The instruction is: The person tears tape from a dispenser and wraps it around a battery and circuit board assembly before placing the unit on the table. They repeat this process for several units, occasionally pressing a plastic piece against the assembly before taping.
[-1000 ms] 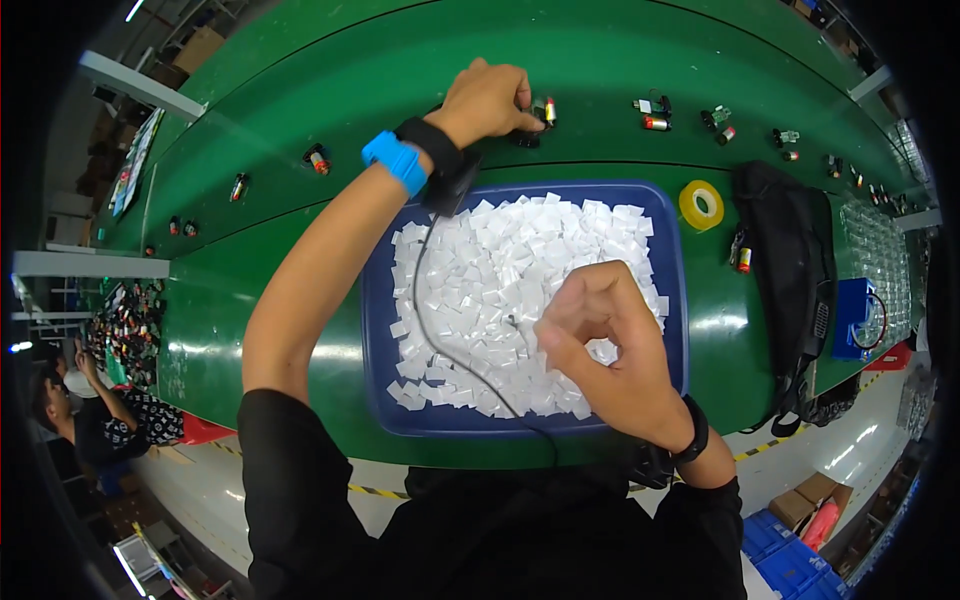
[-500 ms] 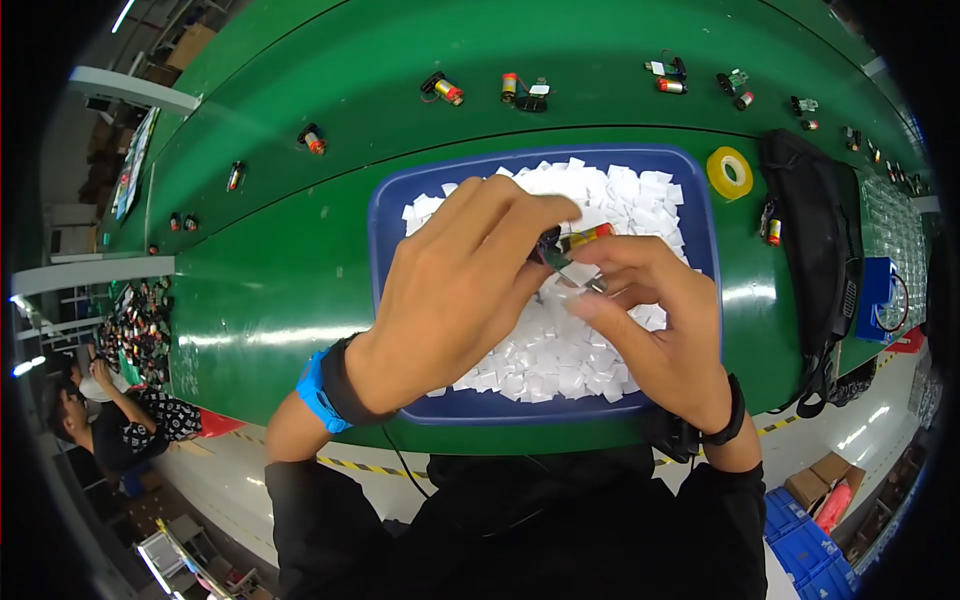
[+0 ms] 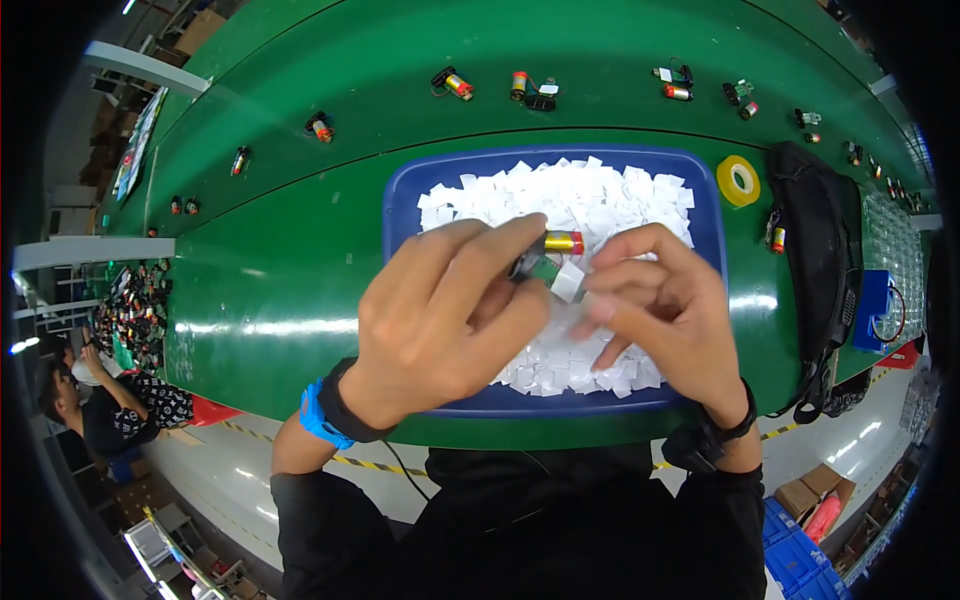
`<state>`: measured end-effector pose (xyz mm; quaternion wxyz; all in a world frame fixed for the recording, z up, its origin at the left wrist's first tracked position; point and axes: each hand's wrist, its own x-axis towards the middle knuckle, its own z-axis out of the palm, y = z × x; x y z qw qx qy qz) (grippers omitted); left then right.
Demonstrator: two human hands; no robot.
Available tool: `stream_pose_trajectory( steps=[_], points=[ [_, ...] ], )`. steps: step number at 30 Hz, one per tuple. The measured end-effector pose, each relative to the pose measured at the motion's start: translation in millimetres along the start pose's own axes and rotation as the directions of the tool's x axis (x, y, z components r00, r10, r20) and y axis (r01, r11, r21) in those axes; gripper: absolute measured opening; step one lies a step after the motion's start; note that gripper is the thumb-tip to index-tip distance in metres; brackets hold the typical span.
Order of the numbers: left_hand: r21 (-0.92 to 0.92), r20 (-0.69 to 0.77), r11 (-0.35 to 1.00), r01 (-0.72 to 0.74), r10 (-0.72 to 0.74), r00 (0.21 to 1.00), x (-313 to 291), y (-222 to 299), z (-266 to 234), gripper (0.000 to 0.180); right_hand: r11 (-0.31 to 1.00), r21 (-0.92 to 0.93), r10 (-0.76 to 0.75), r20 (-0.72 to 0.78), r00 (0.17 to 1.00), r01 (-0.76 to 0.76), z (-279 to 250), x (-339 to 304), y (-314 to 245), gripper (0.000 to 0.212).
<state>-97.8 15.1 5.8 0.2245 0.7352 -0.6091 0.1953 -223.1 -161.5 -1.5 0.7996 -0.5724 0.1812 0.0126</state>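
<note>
A person's left hand [image 3: 445, 315] is closing its fingers around a small cylindrical battery with a yellow and red wrap [image 3: 562, 242], to which a little green circuit board [image 3: 543, 270] is attached, holding the assembly above the middle of a blue rectangular plastic tray [image 3: 400, 190]. The right hand [image 3: 655, 305] is meeting it from the right, its fingertips pinching a small white square sticker [image 3: 568, 283] that is touching the near end of the board. A blue band [image 3: 313, 418] is circling the left wrist and a black band [image 3: 728, 432] the right.

The tray, filled with a heap of loose white paper squares [image 3: 590, 200], is sitting on a broad green desk [image 3: 280, 270] just in front of the person's dark-clothed torso. A yellow roll of tape [image 3: 739, 181] is lying just beside the tray's far right corner, and a black fabric bag [image 3: 810, 230] is resting further right. Along the far side of the desk, more small batteries with wired boards [image 3: 452, 82] are lying in a scattered row, well apart from the tray. At the far right, a clear tray of small parts [image 3: 893, 250] is standing next to a blue box [image 3: 872, 308]. To the left, beyond the desk's edge, another person in a patterned shirt [image 3: 130, 405] is sitting low near a pile of small components [image 3: 135, 310].
</note>
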Motion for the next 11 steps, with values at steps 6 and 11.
stream_pose_trajectory(
  steps=[6,11],
  points=[
    [0.059,0.0,0.996,-0.062,0.062,0.998,3.5,6.9,3.1,0.024,0.998,0.058,-0.001,0.022,1.0,0.0,-0.4,1.3,8.5,0.024],
    [0.088,0.142,0.992,0.087,-0.099,0.985,0.9,41.0,-21.3,0.028,0.962,-0.222,-0.165,-0.002,0.986,0.16,-17.7,7.6,21.6,0.028]
  ],
)
